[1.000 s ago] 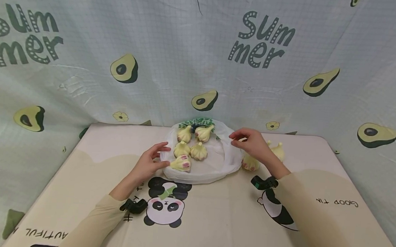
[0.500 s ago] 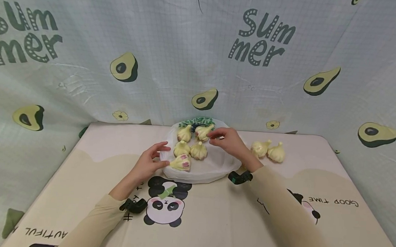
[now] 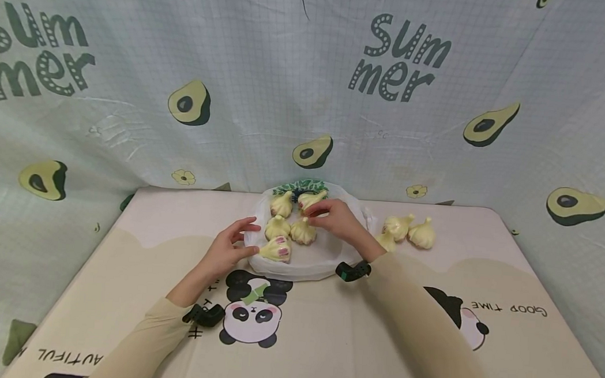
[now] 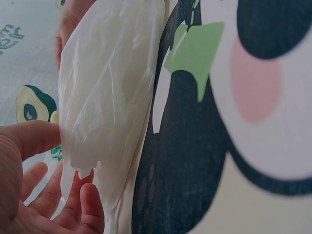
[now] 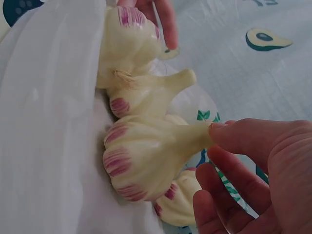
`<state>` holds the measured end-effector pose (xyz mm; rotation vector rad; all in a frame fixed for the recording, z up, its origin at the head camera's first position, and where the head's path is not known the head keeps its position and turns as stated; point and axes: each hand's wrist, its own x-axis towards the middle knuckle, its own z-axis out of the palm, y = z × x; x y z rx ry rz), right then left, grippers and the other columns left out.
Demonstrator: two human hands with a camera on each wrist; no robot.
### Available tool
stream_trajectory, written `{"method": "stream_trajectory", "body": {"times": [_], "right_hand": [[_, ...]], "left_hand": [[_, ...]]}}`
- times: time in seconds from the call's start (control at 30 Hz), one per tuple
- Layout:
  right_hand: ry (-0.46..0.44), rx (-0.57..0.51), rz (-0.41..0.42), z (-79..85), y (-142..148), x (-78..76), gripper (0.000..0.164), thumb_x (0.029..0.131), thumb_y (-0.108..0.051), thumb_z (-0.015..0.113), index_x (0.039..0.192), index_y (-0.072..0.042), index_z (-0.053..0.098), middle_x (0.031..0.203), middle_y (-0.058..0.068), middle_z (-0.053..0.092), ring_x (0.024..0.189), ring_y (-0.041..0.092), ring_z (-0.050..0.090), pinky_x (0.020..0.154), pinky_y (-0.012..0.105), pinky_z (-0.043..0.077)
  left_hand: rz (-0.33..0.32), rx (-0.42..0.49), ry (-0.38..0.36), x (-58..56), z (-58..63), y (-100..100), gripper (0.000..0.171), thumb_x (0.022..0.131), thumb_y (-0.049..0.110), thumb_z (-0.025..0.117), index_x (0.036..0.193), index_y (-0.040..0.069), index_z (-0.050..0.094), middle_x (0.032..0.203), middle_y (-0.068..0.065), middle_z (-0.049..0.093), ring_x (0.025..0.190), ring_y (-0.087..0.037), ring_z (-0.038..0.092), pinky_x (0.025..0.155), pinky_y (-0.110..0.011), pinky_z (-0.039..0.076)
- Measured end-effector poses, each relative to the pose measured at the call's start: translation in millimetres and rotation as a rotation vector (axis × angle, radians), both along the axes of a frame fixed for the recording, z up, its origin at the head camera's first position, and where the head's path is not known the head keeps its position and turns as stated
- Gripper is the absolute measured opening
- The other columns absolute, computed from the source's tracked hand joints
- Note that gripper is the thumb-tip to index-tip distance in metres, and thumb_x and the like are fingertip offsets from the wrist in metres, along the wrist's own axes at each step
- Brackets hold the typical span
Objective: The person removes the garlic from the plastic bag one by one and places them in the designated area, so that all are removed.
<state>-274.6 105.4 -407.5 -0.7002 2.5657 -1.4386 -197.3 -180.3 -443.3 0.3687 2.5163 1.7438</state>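
Observation:
A white plastic bag lies spread on the table with several garlic bulbs on it. My left hand stays at the bag's left rim, thumb and fingers spread apart and touching the plastic. Near its thumb lies a garlic bulb with purple streaks. My right hand reaches over the bag. In the right wrist view its thumb and fingertips pinch the stem of a garlic bulb, whose body rests among other bulbs. The left wrist view shows the bag's side beside the left fingers.
Right of the bag, several more garlic bulbs lie on the table. The tabletop carries a panda print. Behind it hangs a pale curtain with avocado pictures.
My right hand has moved left from the bag's right edge, over the bag, down to a garlic bulb's stem. The left hand has held its place.

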Motion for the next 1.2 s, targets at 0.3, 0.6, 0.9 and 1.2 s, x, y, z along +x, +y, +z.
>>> {"method": "stream_trajectory", "body": {"times": [0.3, 0.6, 0.9, 1.2], "right_hand": [[-0.011, 0.043, 0.0, 0.3, -5.5, 1.7, 0.016, 0.088, -0.01, 0.075, 0.103, -0.005, 0.077, 0.098, 0.004, 0.073, 0.092, 0.018, 0.064, 0.076, 0.03, 0.049], [0.02, 0.05, 0.003, 2.0, -4.9, 5.0, 0.017, 0.089, -0.008, 0.073, 0.104, -0.002, 0.077, 0.099, 0.005, 0.073, 0.093, 0.019, 0.065, 0.076, 0.031, 0.051], [0.057, 0.02, 0.004, 11.1, 3.9, 10.5, 0.019, 0.09, -0.009, 0.073, 0.106, 0.001, 0.076, 0.1, 0.007, 0.073, 0.095, 0.022, 0.067, 0.082, 0.034, 0.054], [0.072, 0.005, -0.027, 17.6, 16.0, 20.3, 0.017, 0.091, -0.011, 0.072, 0.106, -0.003, 0.077, 0.101, 0.005, 0.073, 0.096, 0.021, 0.067, 0.084, 0.036, 0.054]], "left_hand": [[0.008, -0.02, 0.002, -0.2, -0.9, -0.2, 0.068, 0.087, -0.001, 0.071, 0.148, 0.005, 0.042, 0.135, -0.019, 0.057, 0.113, -0.036, 0.053, 0.083, -0.033, 0.045], [0.001, -0.003, 0.001, -0.6, -0.4, -0.7, 0.068, 0.087, -0.001, 0.072, 0.148, 0.005, 0.042, 0.135, -0.02, 0.057, 0.108, -0.035, 0.054, 0.076, -0.025, 0.046], [0.001, -0.005, 0.0, -0.4, 0.0, -0.3, 0.068, 0.087, -0.001, 0.072, 0.148, 0.005, 0.042, 0.136, -0.019, 0.056, 0.109, -0.035, 0.054, 0.077, -0.024, 0.047], [0.0, -0.006, 0.016, -1.6, -3.5, -0.8, 0.067, 0.087, 0.0, 0.072, 0.148, 0.004, 0.043, 0.135, -0.019, 0.057, 0.11, -0.035, 0.054, 0.08, -0.028, 0.045]]}}
